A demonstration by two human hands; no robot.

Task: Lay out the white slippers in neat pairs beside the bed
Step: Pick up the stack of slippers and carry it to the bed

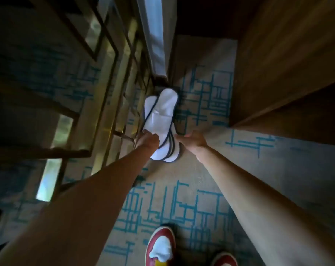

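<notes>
You look straight down at a beige carpet [201, 169] patterned with teal lines. A stack of white slippers [161, 120] with dark edging is at arm's reach, over the carpet beside a brass-framed glass stand [109, 104]. Your left hand [146, 140] grips the stack's near left edge, fingers curled around it. Your right hand [191, 139] touches the right edge; its fingers are too blurred to judge the grip. Your red-and-white shoes [161, 246] show below.

White slippers [161, 120] with dark navy edging, several stacked and overlapping in a bundle. Held above patterned carpet, mid-scene, long axis running near to far. Exact count not discernible.
</notes>
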